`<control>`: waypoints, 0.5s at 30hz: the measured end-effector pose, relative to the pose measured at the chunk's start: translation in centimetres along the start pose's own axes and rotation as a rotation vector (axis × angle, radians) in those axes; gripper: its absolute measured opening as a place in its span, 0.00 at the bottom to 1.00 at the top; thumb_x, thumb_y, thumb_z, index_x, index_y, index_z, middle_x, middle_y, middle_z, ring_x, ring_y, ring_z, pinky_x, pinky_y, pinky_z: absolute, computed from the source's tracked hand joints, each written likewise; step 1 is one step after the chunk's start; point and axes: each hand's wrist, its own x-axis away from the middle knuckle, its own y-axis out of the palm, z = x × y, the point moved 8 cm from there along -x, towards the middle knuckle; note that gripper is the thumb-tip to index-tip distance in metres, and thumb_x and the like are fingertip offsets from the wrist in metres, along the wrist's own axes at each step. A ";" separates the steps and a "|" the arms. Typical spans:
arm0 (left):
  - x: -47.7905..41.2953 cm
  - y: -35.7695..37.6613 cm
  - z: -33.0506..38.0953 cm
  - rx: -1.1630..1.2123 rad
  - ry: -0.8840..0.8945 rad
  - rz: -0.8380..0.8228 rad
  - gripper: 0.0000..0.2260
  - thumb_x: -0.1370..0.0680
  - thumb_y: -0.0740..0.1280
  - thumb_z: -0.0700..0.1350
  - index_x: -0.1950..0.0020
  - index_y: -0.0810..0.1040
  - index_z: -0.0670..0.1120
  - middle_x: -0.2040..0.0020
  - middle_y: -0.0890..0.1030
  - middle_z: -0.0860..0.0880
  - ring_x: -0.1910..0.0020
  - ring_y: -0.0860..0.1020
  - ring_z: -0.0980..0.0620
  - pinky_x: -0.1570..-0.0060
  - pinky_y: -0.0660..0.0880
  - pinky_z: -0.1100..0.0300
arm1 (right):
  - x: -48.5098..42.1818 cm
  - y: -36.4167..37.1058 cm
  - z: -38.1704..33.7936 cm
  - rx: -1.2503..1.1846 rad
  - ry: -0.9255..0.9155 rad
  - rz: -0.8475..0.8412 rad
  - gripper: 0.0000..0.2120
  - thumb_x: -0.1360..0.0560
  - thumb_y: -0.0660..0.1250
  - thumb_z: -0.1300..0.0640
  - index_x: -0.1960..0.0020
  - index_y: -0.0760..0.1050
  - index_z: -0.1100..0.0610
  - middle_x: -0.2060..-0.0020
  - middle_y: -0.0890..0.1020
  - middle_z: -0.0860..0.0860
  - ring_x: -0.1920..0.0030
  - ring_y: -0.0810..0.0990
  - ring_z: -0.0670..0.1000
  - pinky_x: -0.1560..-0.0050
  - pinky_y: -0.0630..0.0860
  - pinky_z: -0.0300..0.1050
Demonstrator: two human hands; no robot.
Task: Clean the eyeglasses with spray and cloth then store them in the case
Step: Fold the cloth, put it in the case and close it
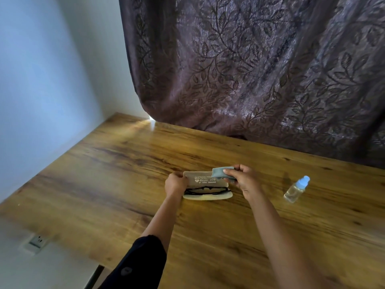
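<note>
Frame center: black eyeglasses sit folded inside the open beige case on the wooden table, left hand gripping the case's left end, right hand pinching the grey-blue cloth over its lid, spray bottle lying right.

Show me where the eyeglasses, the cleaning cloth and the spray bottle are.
eyeglasses (206, 189): head view, middle of black frame.
cloth (218, 173): head view, its folded middle.
spray bottle (294, 190): head view, clear body.
</note>
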 end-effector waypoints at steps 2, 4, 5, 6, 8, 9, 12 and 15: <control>-0.1 -0.1 -0.2 0.027 -0.002 0.017 0.11 0.23 0.64 0.44 0.42 0.78 0.44 0.45 0.80 0.44 0.47 0.78 0.46 0.55 0.72 0.59 | 0.0 -0.2 0.0 -0.005 0.000 0.001 0.08 0.29 0.68 0.69 0.61 0.71 0.61 0.61 0.78 0.55 0.61 0.79 0.50 0.69 0.79 0.35; -0.3 -0.2 -0.4 0.075 -0.003 0.032 0.09 0.24 0.65 0.43 0.45 0.79 0.45 0.46 0.80 0.44 0.49 0.78 0.47 0.54 0.73 0.59 | 0.0 -0.4 0.1 -0.019 -0.001 0.004 0.08 0.29 0.68 0.69 0.62 0.71 0.61 0.62 0.78 0.55 0.61 0.79 0.50 0.69 0.80 0.36; -0.3 -0.2 -0.5 0.101 -0.003 0.038 0.08 0.24 0.65 0.42 0.46 0.79 0.45 0.47 0.81 0.44 0.51 0.78 0.47 0.53 0.74 0.58 | -0.1 -0.5 0.1 -0.026 0.000 0.008 0.07 0.29 0.68 0.69 0.62 0.71 0.61 0.61 0.78 0.55 0.61 0.79 0.50 0.68 0.80 0.37; -0.3 -0.2 -0.5 0.121 0.002 0.041 0.08 0.24 0.65 0.41 0.47 0.79 0.45 0.48 0.81 0.45 0.52 0.77 0.48 0.53 0.74 0.58 | -0.1 -0.6 0.1 -0.029 0.001 0.014 0.07 0.29 0.68 0.69 0.61 0.71 0.61 0.61 0.78 0.55 0.61 0.79 0.50 0.68 0.80 0.37; -0.2 -0.2 -0.4 0.154 0.023 0.045 0.07 0.23 0.64 0.41 0.47 0.80 0.45 0.51 0.80 0.46 0.54 0.76 0.50 0.53 0.73 0.59 | -0.2 -0.9 0.1 -0.024 0.004 0.028 0.07 0.29 0.69 0.68 0.61 0.72 0.61 0.60 0.78 0.55 0.60 0.80 0.50 0.67 0.80 0.38; -0.1 -0.3 -0.3 0.172 0.037 0.047 0.07 0.23 0.64 0.41 0.48 0.80 0.46 0.52 0.80 0.47 0.54 0.76 0.50 0.53 0.73 0.59 | -0.2 -1.1 0.0 -0.018 0.004 0.035 0.07 0.29 0.69 0.68 0.61 0.72 0.61 0.60 0.78 0.55 0.60 0.80 0.51 0.67 0.80 0.38; 0.0 -0.1 -0.1 0.221 0.062 0.035 0.07 0.23 0.64 0.40 0.51 0.81 0.47 0.53 0.81 0.48 0.54 0.78 0.51 0.54 0.74 0.59 | -0.2 -1.5 0.0 0.034 -0.008 0.065 0.07 0.29 0.69 0.67 0.61 0.72 0.60 0.60 0.78 0.55 0.58 0.80 0.51 0.68 0.80 0.38; -0.1 0.0 -0.2 0.231 0.090 0.032 0.09 0.23 0.63 0.38 0.48 0.82 0.45 0.51 0.82 0.48 0.56 0.78 0.54 0.59 0.71 0.63 | -0.2 -1.8 0.1 0.187 -0.048 0.132 0.07 0.30 0.70 0.65 0.61 0.73 0.58 0.58 0.79 0.55 0.57 0.81 0.52 0.63 0.82 0.42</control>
